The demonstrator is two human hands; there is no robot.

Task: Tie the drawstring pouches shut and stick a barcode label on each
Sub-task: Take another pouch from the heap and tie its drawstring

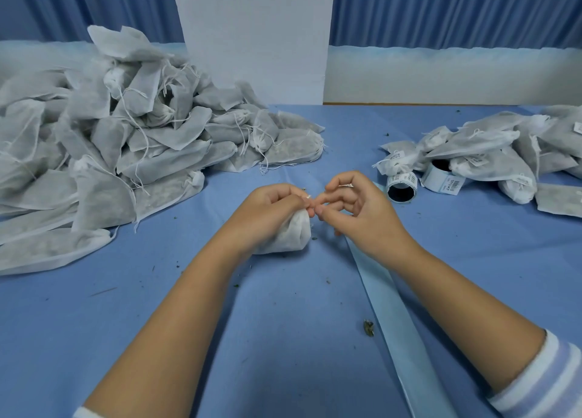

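On the blue cloth [283, 339] at table centre, both hands meet over one pouch [289, 235]. It lies on the cloth just under the left hand [274, 202], which grips its gathered neck with curled fingers. The right hand [356, 206] is curled too, thumb and forefinger pinching the drawstring [308, 197] at the pouch's mouth. I see only a small white fleck of that thread between the two hands.

Surface: the cloth is wrinkled near the hands and flecked with dark green crumbs, the largest clump [368, 328] near the right forearm. A pale blue backing strip [396, 307] runs from under the right hand toward the near edge. A striped sleeve [541, 376] is pushed up that arm.

Left side: a tall heap of pouches [126, 140] with loose strings trailing, spilling toward the middle. Right side: a lower pile of pouches [491, 153], several showing barcode labels. Two label rolls [401, 188] lie at its near edge, one partly under the pile.

Room: blue pleated curtain [456, 8] across the back, with a white wall band [441, 77] below it. A white pillar [252, 40] stands at the table's far edge, beside the heap.
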